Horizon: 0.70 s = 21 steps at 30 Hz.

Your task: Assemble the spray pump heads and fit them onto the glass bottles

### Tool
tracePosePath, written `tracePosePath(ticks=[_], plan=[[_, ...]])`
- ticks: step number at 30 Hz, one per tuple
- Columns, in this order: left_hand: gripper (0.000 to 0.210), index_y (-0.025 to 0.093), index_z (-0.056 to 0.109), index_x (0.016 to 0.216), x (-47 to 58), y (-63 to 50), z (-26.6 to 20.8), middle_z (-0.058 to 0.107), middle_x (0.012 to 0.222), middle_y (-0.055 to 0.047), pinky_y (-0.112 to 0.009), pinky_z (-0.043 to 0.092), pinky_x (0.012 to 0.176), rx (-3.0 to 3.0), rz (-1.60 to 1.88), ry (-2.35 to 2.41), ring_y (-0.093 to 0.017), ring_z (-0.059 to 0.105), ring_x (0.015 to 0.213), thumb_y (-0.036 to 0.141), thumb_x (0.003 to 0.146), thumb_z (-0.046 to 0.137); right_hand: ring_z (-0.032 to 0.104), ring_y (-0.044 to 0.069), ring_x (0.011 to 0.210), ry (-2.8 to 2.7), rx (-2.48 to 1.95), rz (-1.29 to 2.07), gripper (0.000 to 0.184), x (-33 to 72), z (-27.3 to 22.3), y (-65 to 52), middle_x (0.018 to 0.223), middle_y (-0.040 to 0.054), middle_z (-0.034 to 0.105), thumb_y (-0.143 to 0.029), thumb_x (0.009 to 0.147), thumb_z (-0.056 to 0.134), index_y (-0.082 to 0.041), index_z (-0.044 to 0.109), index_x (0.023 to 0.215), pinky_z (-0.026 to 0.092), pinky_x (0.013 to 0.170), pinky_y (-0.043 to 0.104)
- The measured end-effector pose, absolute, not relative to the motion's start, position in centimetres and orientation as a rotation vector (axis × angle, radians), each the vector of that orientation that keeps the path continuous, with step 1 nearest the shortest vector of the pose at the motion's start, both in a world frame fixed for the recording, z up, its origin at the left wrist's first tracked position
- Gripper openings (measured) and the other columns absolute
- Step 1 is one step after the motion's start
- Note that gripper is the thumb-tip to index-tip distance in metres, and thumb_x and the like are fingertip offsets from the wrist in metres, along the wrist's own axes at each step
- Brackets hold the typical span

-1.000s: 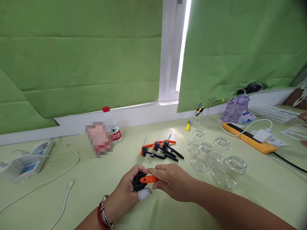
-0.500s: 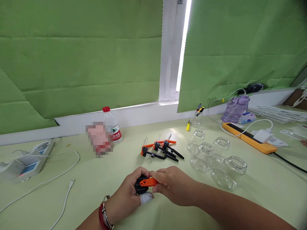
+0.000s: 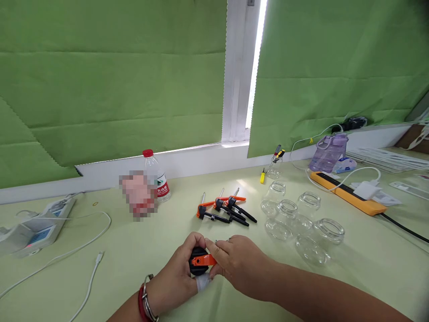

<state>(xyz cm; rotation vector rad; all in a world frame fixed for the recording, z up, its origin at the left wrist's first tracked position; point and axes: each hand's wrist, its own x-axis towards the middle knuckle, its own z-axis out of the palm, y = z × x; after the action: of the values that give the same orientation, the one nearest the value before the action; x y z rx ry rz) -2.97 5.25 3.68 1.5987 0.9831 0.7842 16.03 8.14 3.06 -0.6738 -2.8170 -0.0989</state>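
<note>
A pale green tabletop under green curtains fills the frame. At lower centre, the left hand (image 3: 176, 279) grips a black round cap (image 3: 197, 264) while the right hand (image 3: 239, 264) pinches its orange lever (image 3: 203, 260); steadying the cap should help. Clear glass jars (image 3: 301, 221) lie right.

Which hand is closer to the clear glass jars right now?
Right. The right hand lies just left of the glass jars; the left hand sits farther left, gripping the black-and-orange part.
</note>
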Motion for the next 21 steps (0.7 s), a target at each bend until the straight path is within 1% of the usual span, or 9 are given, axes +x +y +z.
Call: tracePosePath(ticks=[2, 5, 8, 11, 14, 15, 17, 19, 21], plan=[[0.034, 0.024, 0.034, 0.095, -3.1, 5.1, 3.9, 0.044, 0.087, 0.003, -0.024, 0.04, 0.068, 1.617, 0.768, 0.942, -0.01, 0.042, 0.073, 0.013, 0.076, 0.06, 0.055, 0.018, 0.068, -2.829, -0.677, -0.127, 0.048, 16.0, 3.0, 8.0, 0.085, 0.0082, 0.064, -0.025, 0.09, 0.047, -0.001, 0.036, 0.13, 0.027, 0.051, 0.031], [0.041, 0.024, 0.034, 0.097, -3.4, 5.1, 4.1, 0.045, 0.089, 0.002, -0.027, 0.04, 0.073, 1.644, 0.758, 0.871, -0.012, 0.044, 0.078, 0.005, 0.069, 0.057, 0.055, 0.017, 0.067, -2.835, -0.679, -0.163, 0.05, 15.9, 3.0, 7.9, 0.084, 0.0083, 0.063, -0.024, 0.088, 0.049, 0.0, 0.037, 0.13, 0.026, 0.05, 0.031], [0.046, 0.024, 0.034, 0.099, -3.7, 5.0, 4.0, 0.046, 0.091, 0.001, -0.029, 0.04, 0.077, 1.663, 0.77, 0.849, -0.014, 0.044, 0.083, 0.006, 0.065, 0.059, 0.054, 0.018, 0.067, -2.833, -0.649, -0.197, 0.053, 15.9, 3.0, 7.9, 0.085, 0.0091, 0.063, -0.021, 0.087, 0.05, 0.001, 0.034, 0.132, 0.026, 0.05, 0.031], [0.04, 0.023, 0.034, 0.1, -3.9, 5.1, 3.9, 0.046, 0.093, -0.001, -0.03, 0.039, 0.075, 1.662, 0.755, 0.866, -0.015, 0.043, 0.083, 0.017, 0.071, 0.061, 0.054, 0.018, 0.066, -2.821, -0.636, -0.22, 0.053, 16.0, 2.7, 7.8, 0.083, 0.009, 0.062, -0.022, 0.087, 0.05, 0.002, 0.035, 0.131, 0.027, 0.049, 0.032], [0.019, 0.022, 0.037, 0.098, -3.8, 5.1, 4.0, 0.047, 0.091, -0.002, -0.031, 0.038, 0.072, 1.636, 0.748, 0.905, -0.016, 0.042, 0.08, 0.029, 0.084, 0.049, 0.054, 0.018, 0.066, -2.789, -0.636, -0.227, 0.05, 15.9, 2.2, 7.8, 0.082, 0.0096, 0.063, -0.024, 0.09, 0.047, 0.001, 0.036, 0.131, 0.029, 0.05, 0.031], [0.014, 0.022, 0.038, 0.096, -3.8, 5.1, 4.1, 0.046, 0.09, -0.002, -0.031, 0.038, 0.072, 1.635, 0.756, 0.924, -0.016, 0.042, 0.08, 0.031, 0.087, 0.044, 0.054, 0.018, 0.066, -2.772, -0.636, -0.228, 0.05, 15.8, 2.1, 7.8, 0.082, 0.0099, 0.063, -0.026, 0.091, 0.046, 0.0, 0.036, 0.132, 0.03, 0.051, 0.031], [0.011, 0.022, 0.04, 0.094, -3.7, 5.1, 4.2, 0.046, 0.088, -0.002, -0.032, 0.037, 0.075, 1.639, 0.772, 0.949, -0.016, 0.041, 0.081, 0.031, 0.09, 0.038, 0.054, 0.018, 0.067, -2.731, -0.627, -0.235, 0.05, 15.7, 1.8, 7.9, 0.081, 0.0103, 0.063, -0.029, 0.093, 0.045, -0.001, 0.035, 0.133, 0.031, 0.052, 0.03], [0.01, 0.022, 0.041, 0.095, -3.8, 5.2, 4.3, 0.046, 0.089, -0.001, -0.032, 0.037, 0.075, 1.63, 0.789, 0.954, -0.016, 0.041, 0.081, 0.03, 0.09, 0.038, 0.055, 0.018, 0.068, -2.664, -0.619, -0.261, 0.05, 15.5, 1.9, 7.9, 0.08, 0.0104, 0.062, -0.033, 0.094, 0.044, -0.001, 0.037, 0.132, 0.034, 0.055, 0.03], [0.01, 0.023, 0.042, 0.096, -4.2, 5.5, 4.4, 0.046, 0.088, -0.001, -0.03, 0.037, 0.073, 1.595, 0.859, 0.984, -0.016, 0.041, 0.079, 0.029, 0.089, 0.038, 0.055, 0.02, 0.074, -2.561, -0.6, -0.313, 0.049, 15.4, 2.4, 7.9, 0.086, 0.0124, 0.062, -0.035, 0.093, 0.044, -0.002, 0.041, 0.129, 0.038, 0.062, 0.033]])
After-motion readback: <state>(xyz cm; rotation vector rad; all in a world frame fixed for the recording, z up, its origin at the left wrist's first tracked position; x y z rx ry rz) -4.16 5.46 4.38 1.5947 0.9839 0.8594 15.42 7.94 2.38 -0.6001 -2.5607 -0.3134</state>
